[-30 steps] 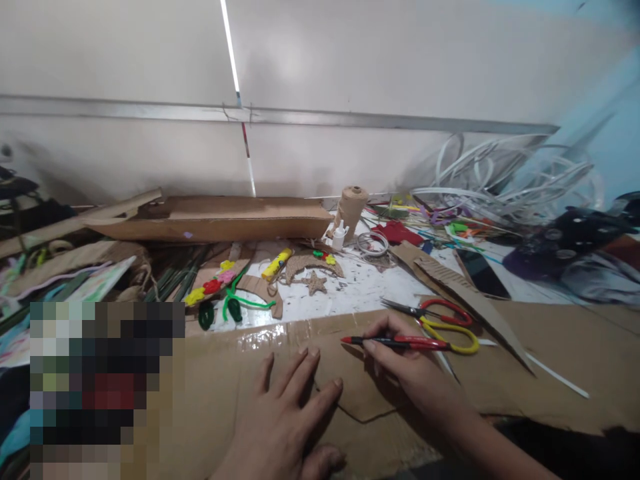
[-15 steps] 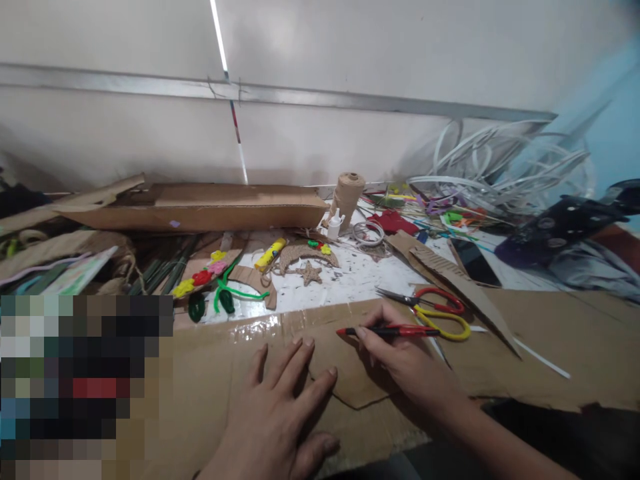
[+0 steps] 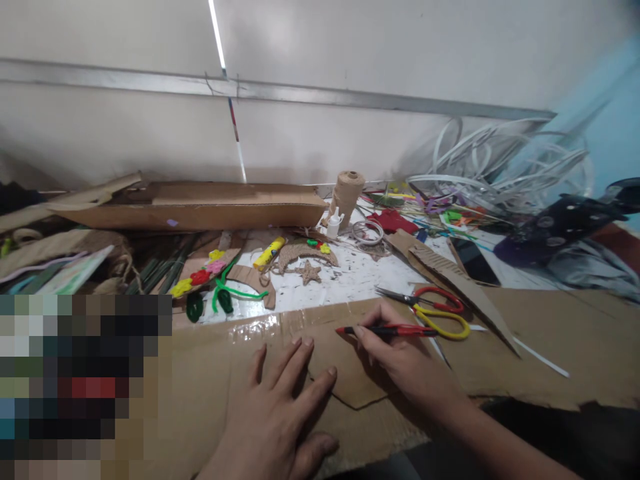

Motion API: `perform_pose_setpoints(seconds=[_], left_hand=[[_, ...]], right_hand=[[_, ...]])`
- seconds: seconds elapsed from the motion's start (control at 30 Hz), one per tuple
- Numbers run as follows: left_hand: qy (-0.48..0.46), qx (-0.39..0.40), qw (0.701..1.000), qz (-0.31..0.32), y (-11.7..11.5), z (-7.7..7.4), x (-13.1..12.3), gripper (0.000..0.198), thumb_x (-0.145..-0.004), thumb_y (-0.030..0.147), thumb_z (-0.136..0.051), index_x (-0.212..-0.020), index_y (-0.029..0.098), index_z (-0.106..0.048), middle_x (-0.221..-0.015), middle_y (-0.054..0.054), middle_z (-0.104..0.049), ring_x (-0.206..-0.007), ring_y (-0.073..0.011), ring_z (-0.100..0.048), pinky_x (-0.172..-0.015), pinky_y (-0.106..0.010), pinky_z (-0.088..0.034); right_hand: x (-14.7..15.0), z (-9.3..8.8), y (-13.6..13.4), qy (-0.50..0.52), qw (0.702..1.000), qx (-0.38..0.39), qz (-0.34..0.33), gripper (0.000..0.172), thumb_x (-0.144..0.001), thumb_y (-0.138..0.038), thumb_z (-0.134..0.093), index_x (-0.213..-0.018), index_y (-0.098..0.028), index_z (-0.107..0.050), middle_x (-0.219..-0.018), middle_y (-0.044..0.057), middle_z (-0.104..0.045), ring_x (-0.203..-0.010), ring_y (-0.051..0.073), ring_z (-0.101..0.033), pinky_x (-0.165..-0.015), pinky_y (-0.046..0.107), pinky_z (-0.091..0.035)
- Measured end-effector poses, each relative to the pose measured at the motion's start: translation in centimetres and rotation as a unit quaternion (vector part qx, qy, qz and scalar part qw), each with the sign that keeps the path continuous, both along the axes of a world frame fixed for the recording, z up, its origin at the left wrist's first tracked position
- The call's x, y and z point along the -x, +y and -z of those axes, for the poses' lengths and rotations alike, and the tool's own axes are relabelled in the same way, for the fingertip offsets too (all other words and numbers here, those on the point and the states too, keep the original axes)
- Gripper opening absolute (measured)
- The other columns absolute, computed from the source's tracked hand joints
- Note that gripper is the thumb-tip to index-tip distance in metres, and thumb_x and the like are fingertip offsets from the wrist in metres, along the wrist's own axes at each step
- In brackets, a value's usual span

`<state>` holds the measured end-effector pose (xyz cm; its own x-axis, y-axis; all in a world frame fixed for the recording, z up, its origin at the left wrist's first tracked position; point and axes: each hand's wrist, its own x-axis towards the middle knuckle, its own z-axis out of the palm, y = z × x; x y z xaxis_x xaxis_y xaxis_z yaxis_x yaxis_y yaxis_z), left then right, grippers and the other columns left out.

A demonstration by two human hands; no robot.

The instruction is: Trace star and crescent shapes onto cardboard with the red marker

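Note:
My left hand (image 3: 283,410) lies flat, fingers spread, pressing a small cardboard cutout (image 3: 345,377) onto a large sheet of brown cardboard (image 3: 550,340). My right hand (image 3: 400,360) pinches a red and black pen (image 3: 395,330), its tip at the cutout's upper edge. Red and yellow scissors (image 3: 440,313) lie just beyond the pen on the cardboard.
A long cardboard box (image 3: 200,207) lies at the back. A twine spool (image 3: 347,193), a glue bottle (image 3: 334,224), a yellow glue stick (image 3: 269,253), cardboard moon and star shapes (image 3: 305,260), pipe-cleaner flowers (image 3: 210,277), a phone (image 3: 473,260) and white coiled strips (image 3: 505,167) crowd the table.
The view has tilted slightly, so everything sits a little higher in the frame. Both hands keep their places on the cutout, with the pen tip nearly still.

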<state>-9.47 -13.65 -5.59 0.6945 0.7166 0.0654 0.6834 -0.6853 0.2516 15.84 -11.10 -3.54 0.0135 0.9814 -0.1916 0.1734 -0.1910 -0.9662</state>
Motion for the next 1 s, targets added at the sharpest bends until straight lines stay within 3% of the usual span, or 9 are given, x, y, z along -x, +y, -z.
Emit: perform_pose_setpoints(seconds=[0.13, 0.43, 0.67, 0.83, 1.0], left_hand=[[-0.010, -0.018, 1.000, 0.002, 0.0, 0.4, 0.1, 0.072, -0.097, 0.057, -0.075, -0.162, 0.040, -0.051, -0.168, -0.015, -0.051, -0.154, -0.0434, -0.048, -0.124, -0.075, -0.034], [0.027, -0.051, 0.998, 0.017, 0.3, 1.0, 0.2, 0.086, -0.087, 0.059, -0.086, -0.163, 0.041, -0.050, -0.166, -0.018, -0.052, -0.149, -0.0448, -0.055, -0.113, -0.070, -0.050], [0.003, -0.036, 0.999, 0.008, 0.4, 1.2, 0.5, 0.079, -0.092, 0.060, -0.080, -0.163, 0.042, -0.051, -0.168, -0.012, -0.052, -0.150, -0.0425, -0.053, -0.123, -0.068, -0.039], [-0.008, -0.033, 0.999, 0.008, 0.2, 0.9, 0.4, 0.075, -0.094, 0.059, -0.078, -0.162, 0.041, -0.051, -0.169, -0.012, -0.051, -0.152, -0.0425, -0.050, -0.125, -0.069, -0.034], [0.008, -0.051, 0.999, 0.006, 0.1, 0.4, 0.2, 0.073, -0.094, 0.054, -0.078, -0.161, 0.039, -0.053, -0.167, -0.016, -0.052, -0.152, -0.0418, -0.052, -0.121, -0.068, -0.041]], right_hand=[[0.0, 0.2, 0.0, 0.014, 1.000, 0.010, 0.003, 0.030, -0.100, -0.051, -0.068, -0.089, -0.026, -0.055, -0.065, -0.005, -0.054, -0.055, 0.014, -0.043, -0.049, 0.026, -0.031], [-0.1, 0.7, 0.2, 0.009, 1.000, -0.027, -0.014, 0.034, -0.100, -0.054, -0.069, -0.087, -0.026, -0.055, -0.068, -0.005, -0.052, -0.056, 0.014, -0.043, -0.051, 0.026, -0.034], [0.3, 0.1, 0.0, 0.017, 1.000, -0.022, 0.003, 0.031, -0.100, -0.050, -0.069, -0.086, -0.026, -0.055, -0.067, -0.006, -0.051, -0.057, 0.014, -0.040, -0.051, 0.026, -0.031], [-0.1, 0.6, 0.1, -0.016, 0.999, -0.034, -0.010, 0.030, -0.101, -0.051, -0.067, -0.088, -0.025, -0.056, -0.072, -0.004, -0.054, -0.062, 0.015, -0.046, -0.056, 0.027, -0.037], [-0.2, 0.3, 0.1, -0.047, 0.999, -0.028, -0.004, 0.029, -0.100, -0.049, -0.066, -0.087, -0.026, -0.055, -0.065, -0.006, -0.050, -0.055, 0.014, -0.041, -0.052, 0.027, -0.031]])
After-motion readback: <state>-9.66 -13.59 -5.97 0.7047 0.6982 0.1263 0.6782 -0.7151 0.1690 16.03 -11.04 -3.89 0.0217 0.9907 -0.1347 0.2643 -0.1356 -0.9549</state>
